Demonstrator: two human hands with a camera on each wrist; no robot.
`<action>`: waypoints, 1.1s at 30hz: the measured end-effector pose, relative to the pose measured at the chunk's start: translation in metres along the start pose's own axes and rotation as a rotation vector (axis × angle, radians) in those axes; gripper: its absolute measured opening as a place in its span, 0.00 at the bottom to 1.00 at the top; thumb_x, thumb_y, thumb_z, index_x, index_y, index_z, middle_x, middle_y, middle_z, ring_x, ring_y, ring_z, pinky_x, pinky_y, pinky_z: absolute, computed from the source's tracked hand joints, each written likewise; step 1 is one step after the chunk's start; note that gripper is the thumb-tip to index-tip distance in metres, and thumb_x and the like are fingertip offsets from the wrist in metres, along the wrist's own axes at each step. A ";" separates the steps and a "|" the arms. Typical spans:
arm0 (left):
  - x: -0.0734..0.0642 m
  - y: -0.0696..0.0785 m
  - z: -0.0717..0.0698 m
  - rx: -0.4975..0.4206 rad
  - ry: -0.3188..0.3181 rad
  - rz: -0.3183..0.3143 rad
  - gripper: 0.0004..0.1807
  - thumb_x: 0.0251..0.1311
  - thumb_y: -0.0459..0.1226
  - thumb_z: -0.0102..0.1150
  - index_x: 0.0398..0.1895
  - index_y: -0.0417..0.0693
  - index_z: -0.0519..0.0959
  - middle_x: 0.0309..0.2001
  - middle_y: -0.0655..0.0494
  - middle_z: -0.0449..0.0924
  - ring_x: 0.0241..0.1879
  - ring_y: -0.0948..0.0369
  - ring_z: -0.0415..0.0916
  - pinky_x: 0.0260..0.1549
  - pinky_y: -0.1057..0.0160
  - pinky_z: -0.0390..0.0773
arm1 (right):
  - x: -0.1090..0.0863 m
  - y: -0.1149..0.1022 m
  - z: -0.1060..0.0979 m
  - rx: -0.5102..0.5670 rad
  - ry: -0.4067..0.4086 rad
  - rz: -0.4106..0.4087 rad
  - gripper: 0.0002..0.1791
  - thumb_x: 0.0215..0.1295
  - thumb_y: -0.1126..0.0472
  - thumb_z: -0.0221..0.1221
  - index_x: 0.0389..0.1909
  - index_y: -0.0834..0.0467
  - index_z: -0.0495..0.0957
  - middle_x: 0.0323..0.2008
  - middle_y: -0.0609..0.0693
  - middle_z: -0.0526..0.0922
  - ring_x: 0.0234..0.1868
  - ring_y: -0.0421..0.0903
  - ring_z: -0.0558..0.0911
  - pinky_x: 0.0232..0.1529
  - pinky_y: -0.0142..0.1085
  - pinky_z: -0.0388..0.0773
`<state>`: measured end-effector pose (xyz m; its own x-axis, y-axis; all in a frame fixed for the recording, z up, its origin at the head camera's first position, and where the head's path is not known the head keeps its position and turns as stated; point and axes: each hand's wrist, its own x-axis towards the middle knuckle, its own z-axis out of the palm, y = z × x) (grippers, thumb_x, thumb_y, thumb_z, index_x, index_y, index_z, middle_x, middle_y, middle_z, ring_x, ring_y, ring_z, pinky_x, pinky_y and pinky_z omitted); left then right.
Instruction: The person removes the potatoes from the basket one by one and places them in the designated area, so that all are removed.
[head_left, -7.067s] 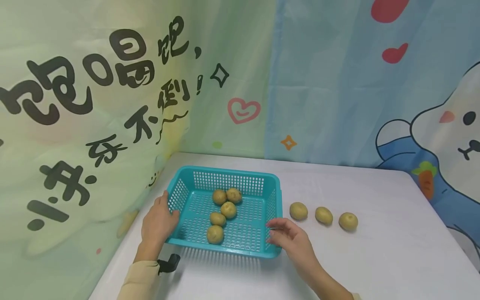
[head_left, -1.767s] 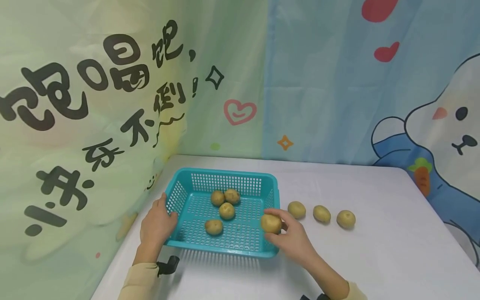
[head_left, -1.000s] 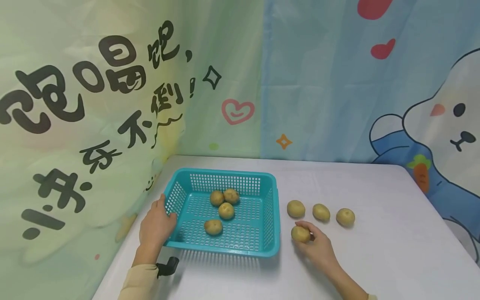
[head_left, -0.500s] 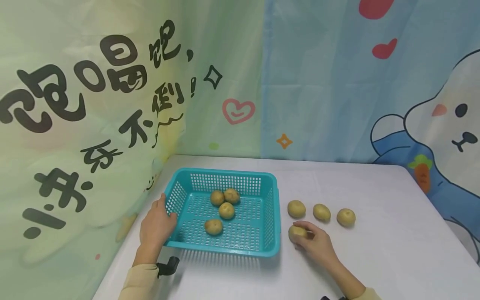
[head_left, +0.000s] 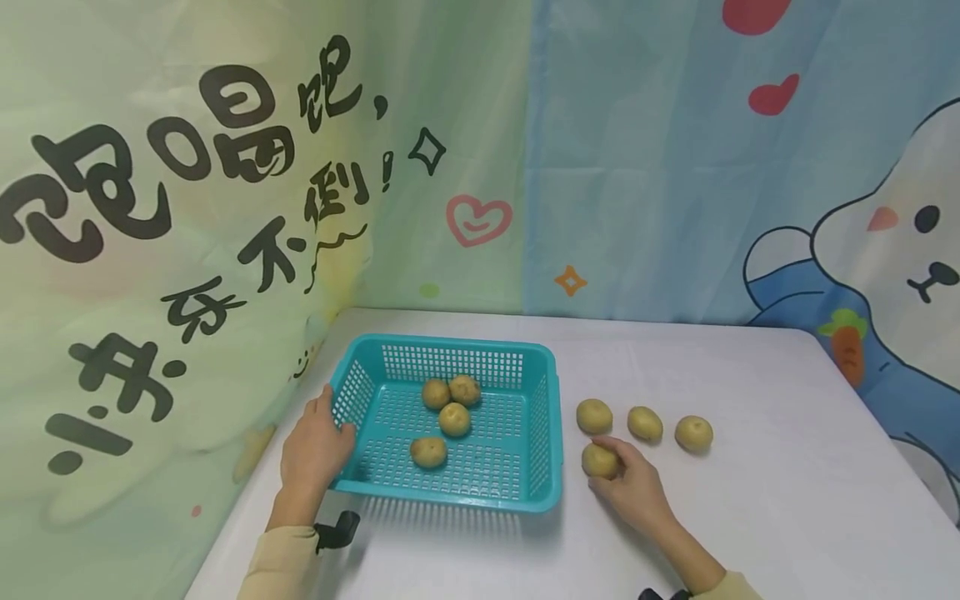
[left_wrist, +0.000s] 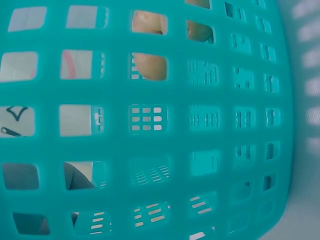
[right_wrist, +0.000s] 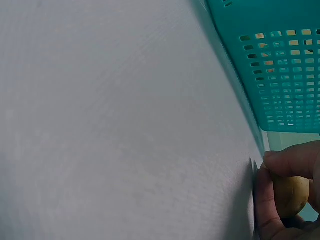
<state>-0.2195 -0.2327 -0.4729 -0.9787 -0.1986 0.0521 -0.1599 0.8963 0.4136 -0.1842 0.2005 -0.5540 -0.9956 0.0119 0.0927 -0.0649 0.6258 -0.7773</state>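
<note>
My left hand holds the left side of a turquoise plastic basket, thumb over the rim. Inside the basket lie several potatoes, one of them apart near the front. To the basket's right, my right hand pinches another potato low at the table, between thumb and fingers. The right wrist view shows that potato partly hidden by the fingers. Basket wall fills most of the left wrist view, with potatoes glimpsed through its holes; the left hand is not seen there.
Behind the right hand, three potatoes lie in a row on the white table: a left one, a middle one and a right one. Printed cloth hangs along the table's back and left.
My right hand has taken a potato from the basket, carried it over the right rim and lowered it to the table before the row. My left hand has stayed on the basket.
</note>
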 end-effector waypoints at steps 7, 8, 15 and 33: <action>0.001 0.000 0.000 0.001 -0.007 -0.009 0.39 0.63 0.39 0.49 0.75 0.33 0.51 0.67 0.30 0.61 0.59 0.35 0.69 0.49 0.38 0.73 | 0.002 0.001 0.002 0.026 -0.017 0.004 0.32 0.53 0.69 0.67 0.62 0.60 0.72 0.62 0.63 0.74 0.64 0.64 0.71 0.63 0.59 0.66; 0.001 -0.001 0.000 0.002 -0.010 -0.010 0.39 0.63 0.39 0.49 0.75 0.33 0.50 0.68 0.30 0.60 0.59 0.35 0.69 0.50 0.38 0.73 | 0.003 0.001 0.002 0.028 -0.020 0.004 0.32 0.53 0.69 0.67 0.62 0.60 0.72 0.62 0.63 0.74 0.65 0.63 0.71 0.63 0.58 0.66; 0.002 -0.001 0.001 0.003 -0.014 -0.012 0.39 0.64 0.39 0.49 0.75 0.33 0.50 0.68 0.30 0.60 0.60 0.35 0.68 0.50 0.38 0.73 | 0.001 0.003 0.000 0.031 -0.022 -0.005 0.33 0.54 0.67 0.68 0.63 0.60 0.71 0.63 0.63 0.73 0.65 0.63 0.70 0.63 0.60 0.64; 0.001 0.000 0.000 0.005 0.004 -0.006 0.39 0.63 0.38 0.50 0.75 0.33 0.51 0.67 0.30 0.61 0.58 0.35 0.70 0.47 0.38 0.74 | -0.013 0.010 -0.031 0.055 -0.003 0.050 0.32 0.56 0.65 0.67 0.63 0.60 0.71 0.63 0.62 0.71 0.59 0.64 0.74 0.51 0.50 0.79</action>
<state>-0.2207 -0.2328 -0.4730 -0.9772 -0.2057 0.0529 -0.1667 0.8969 0.4095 -0.1694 0.2304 -0.5438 -0.9979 0.0401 0.0512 -0.0184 0.5808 -0.8139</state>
